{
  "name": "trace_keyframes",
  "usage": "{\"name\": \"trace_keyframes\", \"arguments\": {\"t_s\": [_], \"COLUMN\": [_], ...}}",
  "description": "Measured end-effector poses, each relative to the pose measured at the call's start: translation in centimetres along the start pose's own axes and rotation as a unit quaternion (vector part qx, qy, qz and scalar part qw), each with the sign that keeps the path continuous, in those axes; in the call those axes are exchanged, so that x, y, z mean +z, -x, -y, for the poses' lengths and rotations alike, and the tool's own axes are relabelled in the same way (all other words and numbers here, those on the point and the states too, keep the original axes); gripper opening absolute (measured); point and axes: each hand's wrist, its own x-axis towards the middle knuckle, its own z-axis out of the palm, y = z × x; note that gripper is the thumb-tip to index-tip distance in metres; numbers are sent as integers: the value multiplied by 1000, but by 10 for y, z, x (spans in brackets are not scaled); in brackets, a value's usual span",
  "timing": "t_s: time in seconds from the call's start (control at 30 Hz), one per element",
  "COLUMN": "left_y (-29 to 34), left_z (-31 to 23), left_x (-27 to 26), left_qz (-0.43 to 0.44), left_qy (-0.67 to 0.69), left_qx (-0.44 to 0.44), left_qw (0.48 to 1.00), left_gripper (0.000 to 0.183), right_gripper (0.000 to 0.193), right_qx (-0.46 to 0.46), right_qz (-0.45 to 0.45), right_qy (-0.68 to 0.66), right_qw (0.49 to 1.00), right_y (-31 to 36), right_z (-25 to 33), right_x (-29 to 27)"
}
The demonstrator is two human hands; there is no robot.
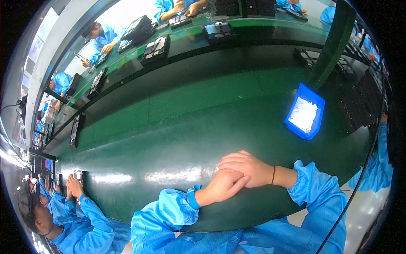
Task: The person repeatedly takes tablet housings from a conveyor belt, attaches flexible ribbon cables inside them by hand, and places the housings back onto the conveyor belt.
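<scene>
Bin (308,94) stood on the green table (182,122) in the head view, holding white pieces (303,114) too blurred to tell singly. Left of the bin and nearer the wearer, the right hand (247,167) lay across the left hand (222,185), its fingers close together; whether they gripped could not be told. It hid most of the left fingers, so their spread could not be told either. Beyond the bin, a post (336,46) partly blocked dark trays (311,58). Right of it, a stack (361,103) was hard to make out, and a co-worker's sleeve (374,167) was cut off.
</scene>
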Motion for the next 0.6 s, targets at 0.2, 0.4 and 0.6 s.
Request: {"name": "trace_keyframes", "arguments": {"t_s": [0.2,0.4,0.6], "left_y": [0,0,0], "left_z": [1,1,2], "left_x": [1,0,1], "left_qz": [-5,9,6], "left_qy": [1,-1,3], "left_qx": [5,-8,-5], "left_qw": [1000,1000,1000], "left_gripper": [35,35,36], "right_gripper": [45,46,44], "right_qx": [4,4,2], "right_qz": [3,1,-3], "right_qy": [0,1,4], "right_qw": [1000,1000,1000], "right_y": [0,0,0], "right_z": [0,-1,0], "right_x": [-1,0,0]}}
